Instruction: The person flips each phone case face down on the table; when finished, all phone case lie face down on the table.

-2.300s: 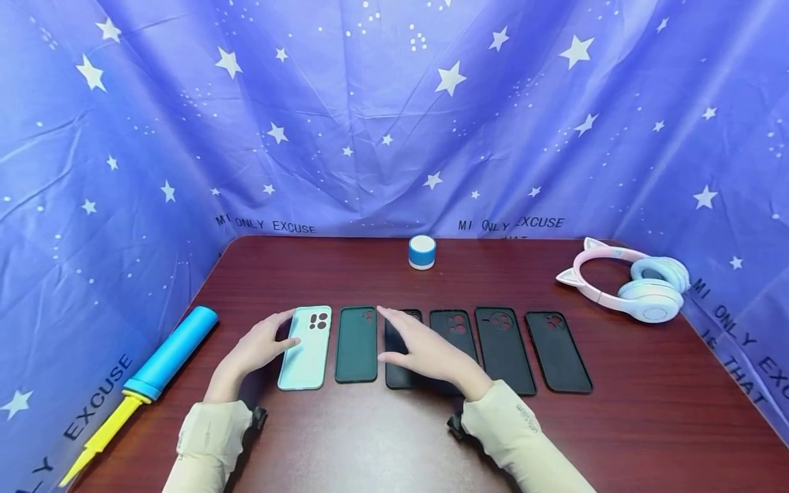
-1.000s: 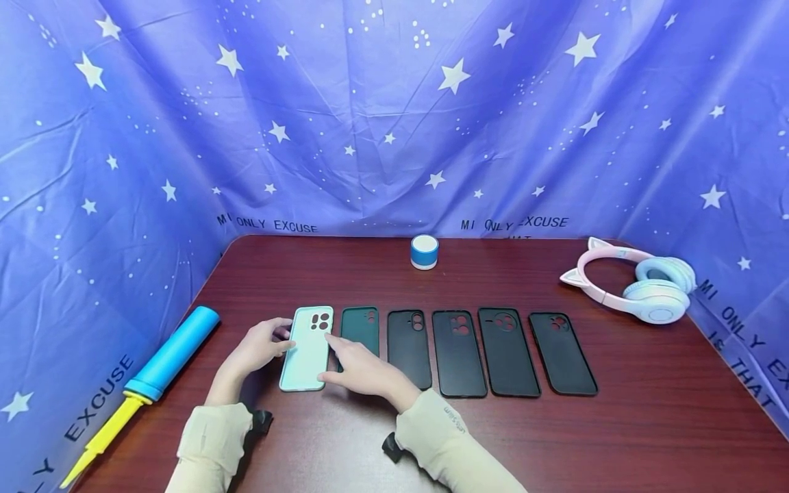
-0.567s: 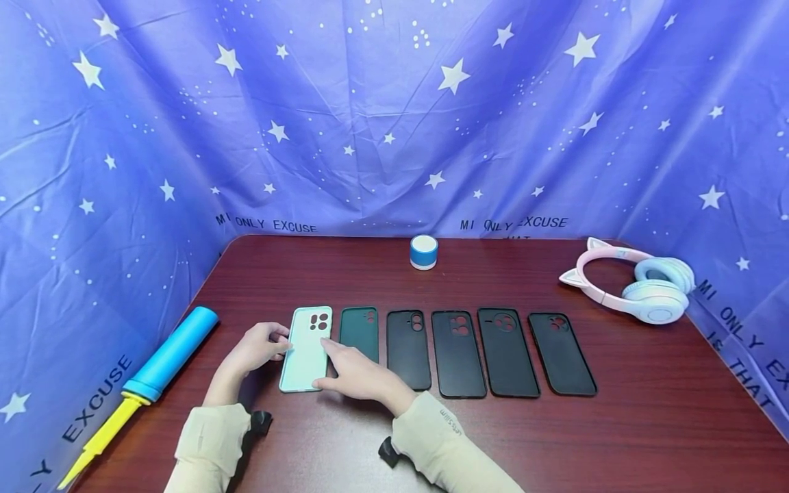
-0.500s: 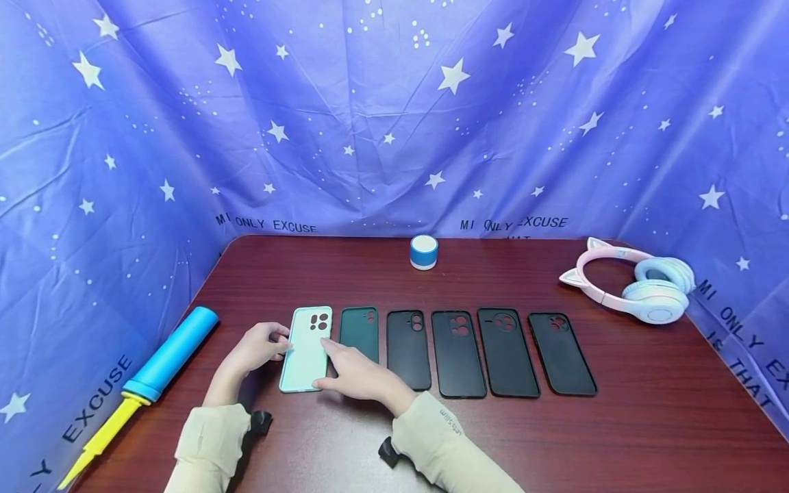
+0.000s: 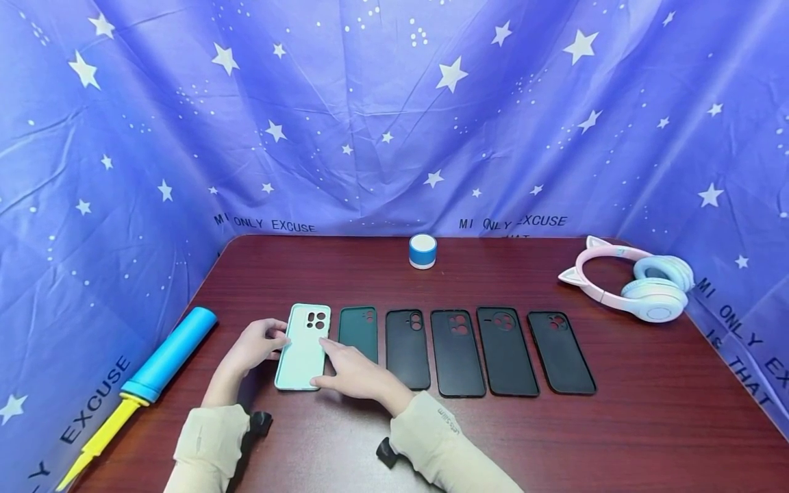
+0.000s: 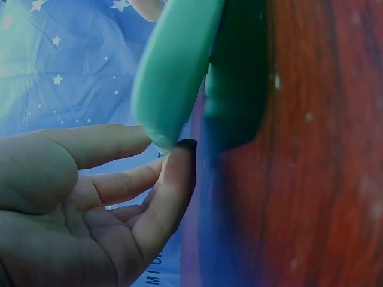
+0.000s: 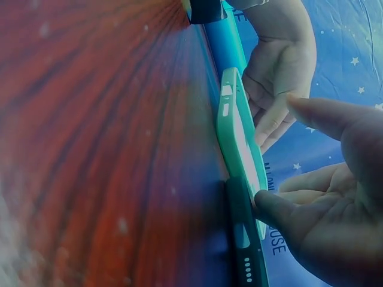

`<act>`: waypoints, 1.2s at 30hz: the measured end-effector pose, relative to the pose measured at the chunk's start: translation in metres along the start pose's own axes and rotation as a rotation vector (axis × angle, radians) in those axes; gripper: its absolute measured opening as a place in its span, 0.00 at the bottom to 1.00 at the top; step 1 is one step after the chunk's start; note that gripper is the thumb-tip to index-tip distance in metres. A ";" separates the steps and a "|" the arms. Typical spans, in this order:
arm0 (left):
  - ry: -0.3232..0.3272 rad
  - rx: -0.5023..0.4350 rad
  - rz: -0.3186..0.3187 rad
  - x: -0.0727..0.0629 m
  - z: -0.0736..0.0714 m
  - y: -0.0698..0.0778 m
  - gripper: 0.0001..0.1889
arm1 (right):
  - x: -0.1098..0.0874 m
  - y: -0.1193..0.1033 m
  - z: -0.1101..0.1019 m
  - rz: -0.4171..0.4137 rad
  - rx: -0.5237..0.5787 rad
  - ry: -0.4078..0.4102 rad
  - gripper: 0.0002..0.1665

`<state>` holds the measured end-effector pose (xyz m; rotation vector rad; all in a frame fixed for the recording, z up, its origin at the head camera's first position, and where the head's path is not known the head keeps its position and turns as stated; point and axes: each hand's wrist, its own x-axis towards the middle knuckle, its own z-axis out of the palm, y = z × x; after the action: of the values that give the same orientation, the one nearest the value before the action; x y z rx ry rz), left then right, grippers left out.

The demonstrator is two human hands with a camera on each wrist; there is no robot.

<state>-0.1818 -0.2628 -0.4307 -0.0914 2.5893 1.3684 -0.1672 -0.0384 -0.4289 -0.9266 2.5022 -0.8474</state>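
Note:
In the head view, a mint-green phone case [image 5: 303, 356] with camera cutouts is at the left end of a row of cases. My left hand [image 5: 249, 349] pinches its left edge between thumb and fingers. In the left wrist view, the case [image 6: 176, 66] stands tilted, with a gap between it and the darker green shape beside it. My right hand [image 5: 360, 373], fingers extended, touches its right edge. The right wrist view has one fingertip [image 7: 269, 206] against the rim, while another digit is apart from it. A dark green phone case [image 5: 359, 329] lies partly behind my right hand.
Several dark phone cases, including a black phone case [image 5: 508, 352], continue the row to the right. A blue and white cylinder [image 5: 422, 252] stands at the back. Cat-ear headphones [image 5: 653, 294] lie back right, and a blue and yellow hand pump [image 5: 166, 356] lies left.
My right hand has moved left from over the dark cases to the mint case's right edge. In the last half second, the mint case has shifted slightly left and tilted.

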 end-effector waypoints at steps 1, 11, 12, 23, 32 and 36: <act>0.001 -0.013 -0.009 0.000 0.000 0.000 0.21 | 0.000 0.000 0.000 0.003 0.004 0.002 0.45; -0.032 -0.088 -0.007 -0.003 -0.004 0.004 0.22 | 0.003 -0.006 0.006 0.017 0.050 0.047 0.45; -0.034 -0.095 -0.007 -0.003 -0.005 0.005 0.22 | 0.004 -0.007 0.007 0.020 0.063 0.047 0.45; -0.045 -0.179 0.023 -0.004 -0.008 0.009 0.22 | 0.007 -0.010 0.013 0.069 0.204 0.071 0.46; -0.072 -0.213 0.091 -0.004 -0.009 0.009 0.25 | 0.008 -0.008 0.015 0.089 0.264 0.075 0.45; -0.086 -0.222 0.119 -0.004 -0.009 0.008 0.25 | 0.007 -0.009 0.015 0.101 0.298 0.083 0.44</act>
<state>-0.1804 -0.2657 -0.4182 0.0870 2.3991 1.6596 -0.1612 -0.0550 -0.4355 -0.6730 2.3780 -1.2056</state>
